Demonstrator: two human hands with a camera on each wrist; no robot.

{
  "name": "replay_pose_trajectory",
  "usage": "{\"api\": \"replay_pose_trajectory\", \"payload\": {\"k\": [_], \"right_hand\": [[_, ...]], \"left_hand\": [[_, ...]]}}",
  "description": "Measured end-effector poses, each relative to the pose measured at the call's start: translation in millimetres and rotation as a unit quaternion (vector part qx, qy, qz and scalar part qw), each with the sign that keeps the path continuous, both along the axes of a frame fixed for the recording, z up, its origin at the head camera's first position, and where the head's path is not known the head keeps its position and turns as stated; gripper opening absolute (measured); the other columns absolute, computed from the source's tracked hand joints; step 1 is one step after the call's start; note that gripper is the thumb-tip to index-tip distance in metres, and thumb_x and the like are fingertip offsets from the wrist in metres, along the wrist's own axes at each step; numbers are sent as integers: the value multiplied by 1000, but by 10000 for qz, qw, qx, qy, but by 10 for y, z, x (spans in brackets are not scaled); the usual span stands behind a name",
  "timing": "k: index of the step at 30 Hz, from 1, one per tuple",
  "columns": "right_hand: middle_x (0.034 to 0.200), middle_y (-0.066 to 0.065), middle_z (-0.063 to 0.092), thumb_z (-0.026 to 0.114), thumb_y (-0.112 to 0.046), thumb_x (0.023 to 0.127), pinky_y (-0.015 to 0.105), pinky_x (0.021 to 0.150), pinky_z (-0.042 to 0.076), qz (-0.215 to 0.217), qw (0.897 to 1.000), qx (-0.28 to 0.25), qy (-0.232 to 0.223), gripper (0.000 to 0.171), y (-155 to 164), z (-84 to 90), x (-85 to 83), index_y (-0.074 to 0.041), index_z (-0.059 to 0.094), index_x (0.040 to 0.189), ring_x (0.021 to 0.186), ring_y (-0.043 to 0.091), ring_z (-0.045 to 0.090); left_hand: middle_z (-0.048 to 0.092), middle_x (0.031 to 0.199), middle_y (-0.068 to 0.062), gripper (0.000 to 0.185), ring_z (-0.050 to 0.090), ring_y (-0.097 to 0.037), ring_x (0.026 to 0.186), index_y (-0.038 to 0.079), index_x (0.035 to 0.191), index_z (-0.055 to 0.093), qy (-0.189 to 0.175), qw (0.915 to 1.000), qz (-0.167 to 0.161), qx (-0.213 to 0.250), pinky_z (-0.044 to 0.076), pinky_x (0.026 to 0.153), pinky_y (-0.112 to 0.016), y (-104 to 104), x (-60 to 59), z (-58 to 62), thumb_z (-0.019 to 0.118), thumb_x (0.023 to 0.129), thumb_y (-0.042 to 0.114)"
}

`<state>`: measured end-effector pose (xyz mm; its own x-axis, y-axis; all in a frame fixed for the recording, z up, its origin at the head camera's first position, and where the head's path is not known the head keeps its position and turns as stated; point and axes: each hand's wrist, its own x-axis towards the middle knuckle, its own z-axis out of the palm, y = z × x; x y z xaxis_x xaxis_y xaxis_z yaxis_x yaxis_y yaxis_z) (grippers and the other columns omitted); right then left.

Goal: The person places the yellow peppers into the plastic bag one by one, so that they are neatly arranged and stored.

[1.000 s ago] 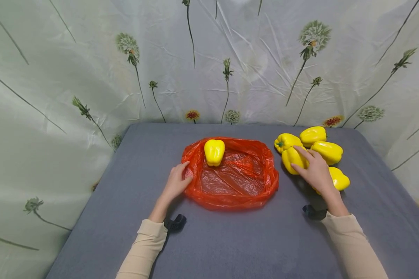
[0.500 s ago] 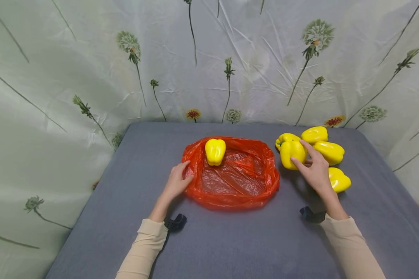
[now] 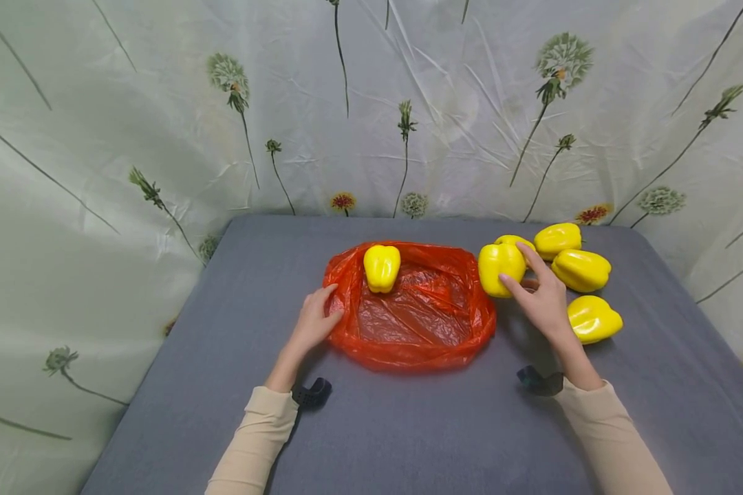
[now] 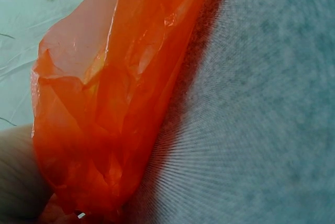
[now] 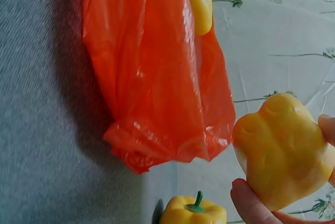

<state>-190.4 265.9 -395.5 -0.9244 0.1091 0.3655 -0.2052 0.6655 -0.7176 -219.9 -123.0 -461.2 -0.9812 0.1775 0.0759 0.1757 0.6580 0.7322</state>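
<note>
My right hand (image 3: pixel 543 299) grips a yellow bell pepper (image 3: pixel 499 269) between thumb and fingers, raised off the table beside the bag's right rim. In the right wrist view the lobed bottom of this pepper (image 5: pixel 282 150) faces the camera. The open red plastic bag (image 3: pixel 408 357) stands in the middle with its rim spread wide. Another yellow bell pepper (image 3: pixel 382 269) lies at the bag's back left, inside the rim. My left hand (image 3: pixel 312 320) holds the bag's left side; in the left wrist view the red plastic (image 4: pixel 120 114) hides its fingers.
Several yellow bell peppers lie at the right: one partly behind the held pepper, one at the back (image 3: pixel 557 239), one in front of that (image 3: pixel 582 270), one nearer (image 3: pixel 594 320). The grey table (image 3: pixel 421 433) ends at a flowered curtain (image 3: pixel 446 137).
The right hand has lifted its yellow bell pepper off the table and carried it left toward the bag. The left hand stays at the bag's left side.
</note>
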Motion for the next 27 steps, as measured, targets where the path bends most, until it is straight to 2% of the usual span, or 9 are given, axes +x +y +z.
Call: {"api": "replay_pose_trajectory", "payload": {"k": [8, 10, 12, 14, 17, 19, 25, 27], "right_hand": [[130, 23, 52, 63, -30, 88, -2, 69, 35, 69, 9997, 56, -245, 62, -118, 42, -20, -21, 36, 144, 95, 40, 63], [130, 24, 52, 62, -30, 88, 1, 71, 38, 133, 9994, 62, -322, 63, -151, 42, -31, -20, 35, 144, 97, 39, 62], [130, 25, 52, 62, -30, 88, 13, 75, 49, 241, 9989, 56, -408, 63, -187, 36, -48, -19, 34, 144, 97, 40, 63], [131, 27, 51, 62, -30, 89, 31, 79, 56, 399, 9979, 29, -514, 63, -231, 22, -69, -18, 33, 144, 98, 41, 64], [133, 29, 48, 60, -29, 90, 52, 81, 54, 660, 9956, -50, -661, 63, -305, -8, -102, -18, 32, 145, 95, 42, 65], [133, 29, 48, 60, -29, 90, 52, 81, 54, 780, 9943, -69, -719, 62, -356, -29, -125, -18, 32, 145, 93, 42, 66], [126, 25, 54, 60, -28, 90, 38, 77, 51, 862, 9932, 53, -775, 60, -473, -76, -206, -18, 34, 143, 86, 34, 64], [127, 24, 53, 60, -29, 90, 39, 77, 51, 942, 9919, 25, -853, 60, -505, -94, -235, -19, 33, 143, 87, 33, 64]], "left_hand": [[45, 140, -21, 58, 38, -37, 126, 3, 139, 41, -39, 10000, -3, 11, 35, 105, -55, 8, 4, 19, 59, 87, 18], [45, 140, -21, 58, 38, -36, 126, 3, 140, 40, -64, 10000, -2, 22, 36, 105, -55, 9, 12, 23, 59, 87, 18], [45, 141, -20, 58, 38, -36, 126, 4, 140, 40, -106, 9999, 15, 34, 36, 105, -55, 9, 17, 26, 59, 87, 18], [44, 141, -20, 58, 38, -35, 126, 4, 141, 39, -127, 9999, 18, 22, 37, 104, -55, 5, 24, 26, 59, 87, 19], [44, 141, -20, 59, 38, -35, 126, 4, 141, 39, -118, 9999, 18, 23, 36, 104, -55, 1, 20, 17, 58, 87, 18], [45, 141, -20, 59, 38, -36, 126, 4, 140, 40, -86, 10000, 5, 7, 36, 105, -55, -1, 14, 8, 59, 87, 19], [47, 139, -21, 58, 39, -37, 126, 3, 140, 41, -15, 10000, -21, -35, 34, 106, -55, -3, -2, -6, 59, 87, 19], [47, 139, -21, 58, 39, -37, 126, 3, 140, 41, -18, 10000, -22, -27, 35, 105, -55, -3, -3, -3, 59, 86, 19]]}}
